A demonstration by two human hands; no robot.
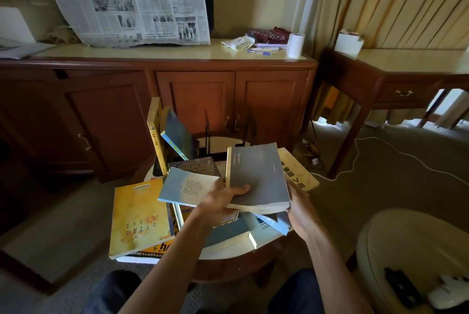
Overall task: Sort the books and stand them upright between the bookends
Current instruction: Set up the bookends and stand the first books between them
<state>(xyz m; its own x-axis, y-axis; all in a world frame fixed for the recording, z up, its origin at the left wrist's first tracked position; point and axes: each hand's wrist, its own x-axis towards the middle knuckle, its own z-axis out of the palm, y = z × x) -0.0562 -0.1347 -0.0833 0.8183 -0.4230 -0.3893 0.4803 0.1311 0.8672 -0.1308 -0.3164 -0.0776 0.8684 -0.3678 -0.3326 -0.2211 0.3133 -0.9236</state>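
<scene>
Both hands (223, 202) hold grey book (256, 176) flat, lengthwise away.

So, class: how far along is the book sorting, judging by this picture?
Done: two books stand at the rack's left end, a yellow book upright and a blue book leaning. In hand: both hands, left and right, hold a grey book. Left: the pile lying flat on the table, and the black bookends mostly unfilled.

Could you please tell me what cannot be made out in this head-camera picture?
- Right hand fingers: hidden under the grey book it holds.
- Grey book's title: too small.
- Bookends: dark, bases hidden behind books.
- Round table top: mostly covered by books.
- Left hand: fingers under the book.
</scene>
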